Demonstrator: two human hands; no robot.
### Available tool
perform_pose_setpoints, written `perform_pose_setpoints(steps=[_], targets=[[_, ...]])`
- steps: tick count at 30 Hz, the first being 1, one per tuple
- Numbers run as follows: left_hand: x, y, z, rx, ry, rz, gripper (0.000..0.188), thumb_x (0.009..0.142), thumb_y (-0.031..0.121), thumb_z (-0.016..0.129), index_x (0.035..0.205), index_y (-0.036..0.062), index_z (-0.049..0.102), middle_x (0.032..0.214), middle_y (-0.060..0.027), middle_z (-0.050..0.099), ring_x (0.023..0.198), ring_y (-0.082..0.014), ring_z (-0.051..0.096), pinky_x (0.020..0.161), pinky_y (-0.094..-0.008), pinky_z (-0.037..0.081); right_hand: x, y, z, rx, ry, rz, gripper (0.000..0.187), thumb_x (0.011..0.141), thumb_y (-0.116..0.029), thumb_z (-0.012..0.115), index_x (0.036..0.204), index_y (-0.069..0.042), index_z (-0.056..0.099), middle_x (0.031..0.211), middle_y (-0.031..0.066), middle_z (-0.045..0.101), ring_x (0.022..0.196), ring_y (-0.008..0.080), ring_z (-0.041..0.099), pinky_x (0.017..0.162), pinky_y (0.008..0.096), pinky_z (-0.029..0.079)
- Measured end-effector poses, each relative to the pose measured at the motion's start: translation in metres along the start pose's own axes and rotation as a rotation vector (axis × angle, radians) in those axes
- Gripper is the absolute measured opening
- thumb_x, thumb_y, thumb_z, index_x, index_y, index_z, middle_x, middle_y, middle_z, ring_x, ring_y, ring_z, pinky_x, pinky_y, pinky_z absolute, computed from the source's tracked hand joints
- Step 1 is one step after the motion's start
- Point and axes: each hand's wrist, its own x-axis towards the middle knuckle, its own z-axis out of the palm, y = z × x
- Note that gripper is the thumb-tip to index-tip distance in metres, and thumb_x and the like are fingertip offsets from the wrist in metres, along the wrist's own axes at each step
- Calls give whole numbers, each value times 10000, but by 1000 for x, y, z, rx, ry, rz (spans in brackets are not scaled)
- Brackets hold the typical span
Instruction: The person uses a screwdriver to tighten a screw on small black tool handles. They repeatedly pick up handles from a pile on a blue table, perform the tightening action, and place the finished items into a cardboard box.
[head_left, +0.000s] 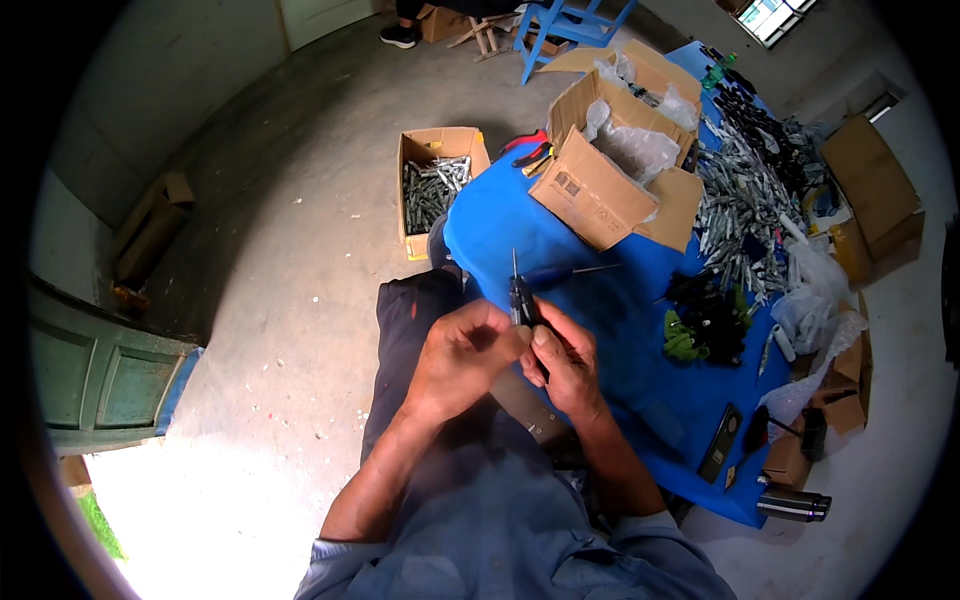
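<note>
In front of my lap I hold a slim, dark device (521, 302) with a thin metal rod pointing up from its far end; its exact kind I cannot make out. My right hand (568, 362) wraps its lower part, thumb on top. At its left side, my left hand (466, 350) is pinched, thumb and fingertips against the device. Just beyond, on the blue-covered table (490, 215), lies a screwdriver (548, 274) with a dark blue handle, its shaft pointing right. Black pieces with some green (708, 318) are heaped to the right of my hands.
A carton of metallic parts (408, 155) stands on the floor ahead. The table bears an open carton (595, 195) with plastic wrap, red-handled pliers (522, 143), a large pile of grey parts (745, 195), a phone-like black slab (718, 445) and a steel flask (795, 504). A person's shoe (399, 36) shows far off.
</note>
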Motion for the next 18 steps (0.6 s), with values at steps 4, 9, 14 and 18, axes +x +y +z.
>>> perform_pose_setpoints(steps=[4,9,14,18], targets=[[4,-6,3,-11,0,23,159,989,64,752,879,20,647,849,15,661,788,-56,604,732,-251,493,1,5,-2,29,24,40,407,1101,-174,529,1439,50,549,830,-3,570,626,31,457,535,208,357],[4,-8,1,58,0,9,157,1006,54,730,891,6,634,873,-18,675,836,-90,659,762,-272,524,5,9,1,-24,10,-76,407,1113,-206,526,1428,49,560,847,-2,577,618,29,458,530,204,360],[3,-10,0,15,-47,35,154,1040,48,672,915,3,595,864,-58,696,840,-168,739,782,-295,558,6,6,3,24,11,-54,382,1114,-206,522,1389,51,589,851,-4,577,611,29,454,527,205,364],[1,-11,0,61,-46,32,159,1058,52,636,928,-10,569,855,-100,720,837,-217,771,795,-308,583,7,9,2,49,31,-10,378,1115,-210,511,1368,56,601,844,-3,577,607,28,451,520,209,362]])
